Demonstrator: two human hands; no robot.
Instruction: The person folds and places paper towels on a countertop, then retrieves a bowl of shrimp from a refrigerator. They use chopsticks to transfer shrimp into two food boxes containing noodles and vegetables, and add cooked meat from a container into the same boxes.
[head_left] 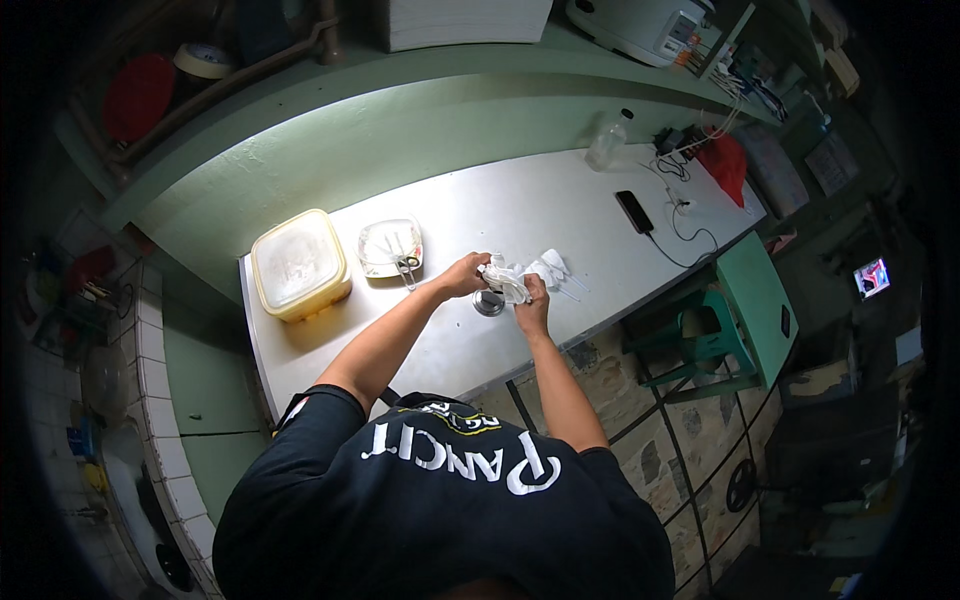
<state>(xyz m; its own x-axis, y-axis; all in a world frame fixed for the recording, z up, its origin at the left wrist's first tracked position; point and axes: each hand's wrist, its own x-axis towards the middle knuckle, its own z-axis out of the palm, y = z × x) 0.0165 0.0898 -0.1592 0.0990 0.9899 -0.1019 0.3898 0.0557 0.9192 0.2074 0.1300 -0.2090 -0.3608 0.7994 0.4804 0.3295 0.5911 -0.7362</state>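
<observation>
Between my two hands is a crumpled white material (507, 282), thin and folded; whether it is cloth, paper or plastic I cannot tell. My left hand (463, 275) grips its left side, and my right hand (534, 306) pinches its right edge. Just below it, a small round metal container (488, 303) rests on the white table (420, 340), partly covered. More crumpled white pieces (549, 267) lie to the right, with thin white sticks among them. Left of my left hand sits a flowered dish (377, 262) with a clear utensil and other small items.
A lidded yellowish tub (300, 265) stands at the table's left end. Toward the right are a clear bottle (609, 142), a phone (633, 212) on a cable and a red bag (722, 165). A green chair (715, 330) stands beyond the table's right front edge.
</observation>
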